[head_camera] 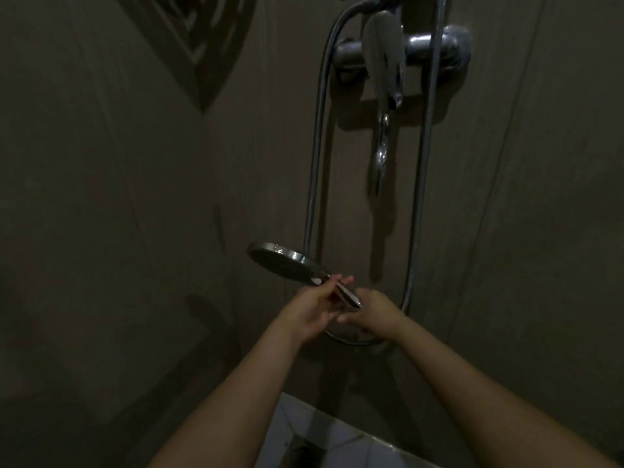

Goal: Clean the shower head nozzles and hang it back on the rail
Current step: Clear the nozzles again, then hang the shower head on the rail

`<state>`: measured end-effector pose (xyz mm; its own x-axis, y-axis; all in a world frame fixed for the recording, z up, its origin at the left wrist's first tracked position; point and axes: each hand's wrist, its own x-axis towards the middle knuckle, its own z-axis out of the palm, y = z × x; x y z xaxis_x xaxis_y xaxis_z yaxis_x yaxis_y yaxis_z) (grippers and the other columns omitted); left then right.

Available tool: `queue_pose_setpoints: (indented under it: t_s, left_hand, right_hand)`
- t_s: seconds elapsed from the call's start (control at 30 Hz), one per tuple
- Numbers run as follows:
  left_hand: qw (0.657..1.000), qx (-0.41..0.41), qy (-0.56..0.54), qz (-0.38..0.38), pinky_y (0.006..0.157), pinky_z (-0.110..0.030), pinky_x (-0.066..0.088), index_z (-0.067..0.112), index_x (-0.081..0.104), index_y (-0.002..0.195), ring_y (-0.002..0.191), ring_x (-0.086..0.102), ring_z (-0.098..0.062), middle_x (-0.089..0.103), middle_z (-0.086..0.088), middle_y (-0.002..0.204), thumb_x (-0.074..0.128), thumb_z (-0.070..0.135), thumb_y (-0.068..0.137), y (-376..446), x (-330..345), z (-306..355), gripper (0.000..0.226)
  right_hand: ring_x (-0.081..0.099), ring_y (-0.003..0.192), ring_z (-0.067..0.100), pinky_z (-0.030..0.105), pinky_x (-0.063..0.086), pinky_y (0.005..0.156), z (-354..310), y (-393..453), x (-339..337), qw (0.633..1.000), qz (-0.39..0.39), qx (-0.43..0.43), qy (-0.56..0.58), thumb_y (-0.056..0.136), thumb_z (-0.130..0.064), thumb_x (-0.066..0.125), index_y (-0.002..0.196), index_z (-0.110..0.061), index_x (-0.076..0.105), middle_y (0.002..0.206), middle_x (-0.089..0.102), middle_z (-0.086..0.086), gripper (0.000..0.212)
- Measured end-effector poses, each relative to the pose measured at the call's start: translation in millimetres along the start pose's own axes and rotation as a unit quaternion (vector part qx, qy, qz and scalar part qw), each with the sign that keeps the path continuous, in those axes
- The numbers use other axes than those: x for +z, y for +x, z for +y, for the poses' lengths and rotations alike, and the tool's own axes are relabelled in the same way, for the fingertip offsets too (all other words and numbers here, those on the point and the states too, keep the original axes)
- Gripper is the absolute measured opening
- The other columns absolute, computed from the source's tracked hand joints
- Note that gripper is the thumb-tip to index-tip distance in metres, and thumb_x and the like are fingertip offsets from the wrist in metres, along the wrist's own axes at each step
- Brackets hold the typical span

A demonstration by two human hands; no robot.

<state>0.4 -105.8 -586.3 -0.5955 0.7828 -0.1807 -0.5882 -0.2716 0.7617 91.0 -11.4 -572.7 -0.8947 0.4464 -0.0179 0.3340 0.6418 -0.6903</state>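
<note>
- Head [280, 260] held low off the wall, likely for nozzle access.
- Left hand [312, 307] fingers wrapped around handle [344, 293].
- Right hand [373, 314] at handle's end; grip unclear.

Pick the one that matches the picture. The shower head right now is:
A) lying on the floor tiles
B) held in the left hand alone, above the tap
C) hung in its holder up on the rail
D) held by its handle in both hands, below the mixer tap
D: the left hand and right hand both grip the handle of the shower head, which is well below the mixer tap, with the hose looping down to it.
</note>
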Motion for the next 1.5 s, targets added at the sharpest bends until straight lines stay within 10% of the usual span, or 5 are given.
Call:
queue_pose_setpoints:
  t_s: [0.17,0.33,0.93,1.5]
  left_hand:
    - [0.982,0.117,0.079,0.122,0.059,-0.017,0.05,0.01,0.051,0.078,0.063,0.058,-0.008,0.061,0.001,0.06,0.046,-0.002,0.094,9,14,0,0.021]
    - [0.974,0.157,0.081,0.139,0.067,-0.017,0.045,0.01,0.051,0.075,0.046,0.059,0.002,0.062,0.008,0.046,0.047,-0.003,0.093,6,-5,9,0.023]
    - [0.975,0.136,0.027,0.172,0.051,-0.015,0.053,0.006,0.057,0.081,0.05,0.064,-0.001,0.066,0.005,0.052,0.052,-0.006,0.089,-95,109,187,0.016]
    - [0.974,0.117,0.08,0.175,0.059,-0.015,0.05,0.007,0.057,0.079,0.07,0.055,-0.012,0.06,-0.003,0.071,0.053,-0.006,0.089,-136,279,376,0.017]
  right_hand:
    - [0.051,0.086,0.013,0.022,0.039,0.074,2,7,3,0.997,-0.074,0.02,0.015,0.078,-0.025,0.074,0.104,-0.008,0.056,0.092,0.055,0.003,0.035]
    - [0.053,0.085,0.015,0.026,0.042,0.077,17,3,1,0.996,-0.073,0.038,-0.017,0.076,-0.024,0.077,0.088,-0.017,0.057,0.089,0.058,0.004,0.024]
    - [0.053,0.075,0.01,0.013,0.036,0.054,-166,-17,-109,0.998,-0.06,0.008,-0.007,0.089,-0.011,0.058,0.11,-0.005,0.066,0.096,0.065,0.011,0.023]
    - [0.055,0.078,0.011,0.019,0.039,0.071,-335,-33,-286,0.996,-0.022,0.05,0.069,0.088,-0.009,0.059,0.111,-0.009,0.068,0.087,0.06,0.001,0.025]
